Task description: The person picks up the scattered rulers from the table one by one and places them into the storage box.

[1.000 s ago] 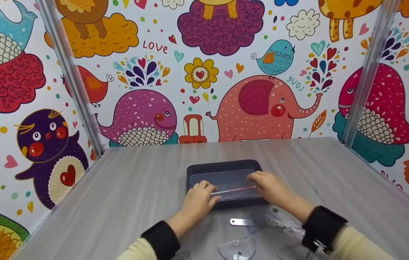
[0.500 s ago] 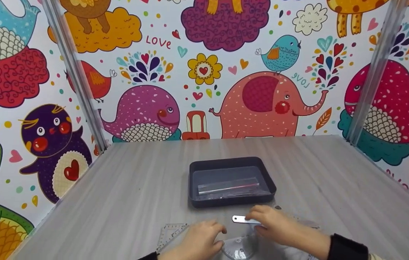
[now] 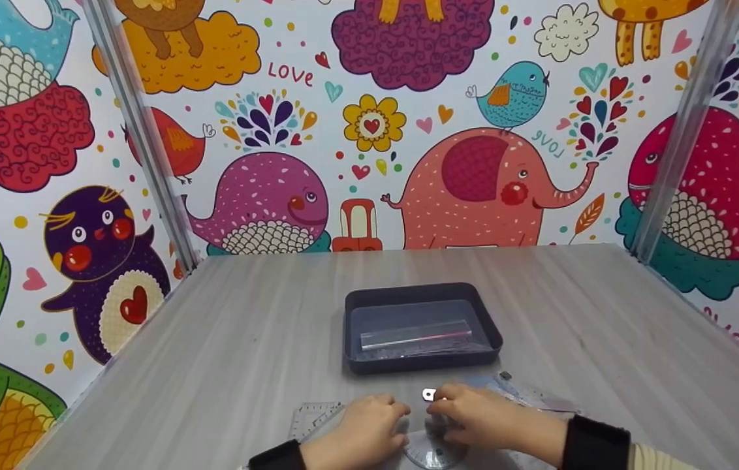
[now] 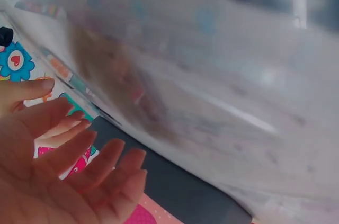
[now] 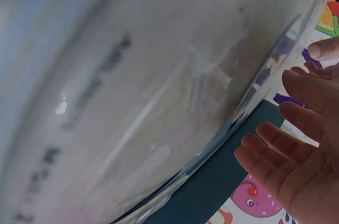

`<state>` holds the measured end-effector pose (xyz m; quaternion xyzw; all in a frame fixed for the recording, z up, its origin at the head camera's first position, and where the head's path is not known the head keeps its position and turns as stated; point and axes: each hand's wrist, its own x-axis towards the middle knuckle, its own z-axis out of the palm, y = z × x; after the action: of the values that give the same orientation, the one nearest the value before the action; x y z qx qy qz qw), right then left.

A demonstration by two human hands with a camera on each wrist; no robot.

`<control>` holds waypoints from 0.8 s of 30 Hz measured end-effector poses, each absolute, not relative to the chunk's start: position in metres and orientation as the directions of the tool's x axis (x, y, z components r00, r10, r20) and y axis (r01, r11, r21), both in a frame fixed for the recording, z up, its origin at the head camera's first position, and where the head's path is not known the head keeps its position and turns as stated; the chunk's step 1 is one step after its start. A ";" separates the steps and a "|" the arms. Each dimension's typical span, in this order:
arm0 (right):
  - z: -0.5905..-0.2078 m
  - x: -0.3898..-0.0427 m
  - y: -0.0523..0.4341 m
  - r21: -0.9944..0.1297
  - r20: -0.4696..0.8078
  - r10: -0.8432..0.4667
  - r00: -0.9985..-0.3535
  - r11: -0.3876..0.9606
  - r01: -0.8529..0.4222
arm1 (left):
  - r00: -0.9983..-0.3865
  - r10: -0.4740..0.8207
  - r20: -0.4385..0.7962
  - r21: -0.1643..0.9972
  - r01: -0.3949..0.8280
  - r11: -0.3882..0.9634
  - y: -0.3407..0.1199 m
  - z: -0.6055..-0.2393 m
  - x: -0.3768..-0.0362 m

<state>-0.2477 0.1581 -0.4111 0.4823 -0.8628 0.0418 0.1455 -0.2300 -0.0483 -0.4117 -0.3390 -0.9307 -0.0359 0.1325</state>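
Observation:
My left hand (image 3: 369, 427) hovers over the near part of the table, fingers loosely bent, just left of a clear protractor (image 3: 435, 452). Its fingertips sit by the protractor's left edge; whether they touch it is unclear. My right hand (image 3: 484, 416) is over the protractor's right side and covers most of a metal ruler, whose holed end (image 3: 429, 394) pokes out. In both wrist views the fingers are relaxed and apart, with nothing gripped. A clear set square (image 3: 313, 418) lies partly under my left hand. Clear plastic pieces (image 3: 539, 397) lie behind my right hand.
Beyond the hands stands a dark grey tray (image 3: 423, 365) holding a clear straight ruler (image 3: 415, 334) and other clear flat pieces. Patterned walls enclose the grey table (image 3: 245, 365) at the back and sides. A large transparent sheet blurs much of both wrist views.
Both hands have left the tray and come back toward the near table; the clear ruler now lies in the tray. Since half a second ago the right hand has shifted slightly left toward the protractor.

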 end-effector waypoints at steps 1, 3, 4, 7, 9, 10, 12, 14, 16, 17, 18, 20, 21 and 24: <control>-0.412 -0.248 0.157 0.079 0.284 -0.824 -0.491 0.530 -0.844 | -0.742 0.623 0.248 -0.034 0.636 0.771 -0.048 -0.413 -0.231; -0.414 -0.249 0.156 0.093 0.271 -0.832 -0.484 0.523 -0.848 | -0.753 0.624 0.207 -0.052 0.629 0.776 -0.046 -0.414 -0.232; -0.415 -0.250 0.155 0.096 0.266 -0.836 -0.480 0.518 -0.850 | -0.756 0.626 0.191 -0.058 0.628 0.776 -0.046 -0.415 -0.232; -0.417 -0.252 0.153 0.097 0.253 -0.849 -0.465 0.500 -0.861 | -0.752 0.637 0.169 -0.073 0.635 0.769 -0.045 -0.415 -0.233; -0.416 -0.252 0.152 0.083 0.235 -0.849 -0.474 0.503 -0.860 | -0.743 0.649 0.165 -0.088 0.644 0.760 -0.044 -0.415 -0.233; -0.416 -0.252 0.151 0.079 0.222 -0.848 -0.481 0.508 -0.858 | -0.739 0.655 0.159 -0.096 0.648 0.755 -0.043 -0.415 -0.234; -0.415 -0.251 0.149 0.093 0.197 -0.849 -0.491 0.515 -0.852 | -0.733 0.664 0.144 -0.118 0.654 0.747 -0.041 -0.414 -0.233; -0.414 -0.249 0.147 0.123 0.182 -0.853 -0.489 0.513 -0.849 | -0.730 0.671 0.128 -0.138 0.657 0.741 -0.037 -0.413 -0.232; -0.413 -0.248 0.145 0.165 0.175 -0.861 -0.477 0.503 -0.848 | -0.725 0.678 0.120 -0.154 0.661 0.735 -0.035 -0.413 -0.231; -0.413 -0.247 0.145 0.184 0.172 -0.865 -0.472 0.499 -0.847 | -0.723 0.681 0.119 -0.164 0.662 0.731 -0.033 -0.413 -0.231; -0.413 -0.246 0.145 0.198 0.170 -0.867 -0.468 0.495 -0.846 | -0.720 0.684 0.121 -0.170 0.663 0.729 -0.032 -0.414 -0.230; -0.411 -0.245 0.144 0.208 0.150 -0.863 -0.482 0.504 -0.838 | -0.715 0.687 0.130 -0.192 0.662 0.725 -0.031 -0.415 -0.229; -0.411 -0.244 0.144 0.208 0.141 -0.860 -0.491 0.511 -0.834 | -0.715 0.687 0.131 -0.197 0.661 0.724 -0.030 -0.415 -0.229; -0.410 -0.241 0.143 0.184 0.127 -0.847 -0.516 0.532 -0.827 | -0.709 0.693 0.129 -0.198 0.666 0.719 -0.030 -0.416 -0.227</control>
<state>-0.2408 0.1433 -0.4101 0.4813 -0.8693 -0.0499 0.1009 -0.2274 -0.0296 -0.4157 -0.3684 -0.9220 0.0687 0.0975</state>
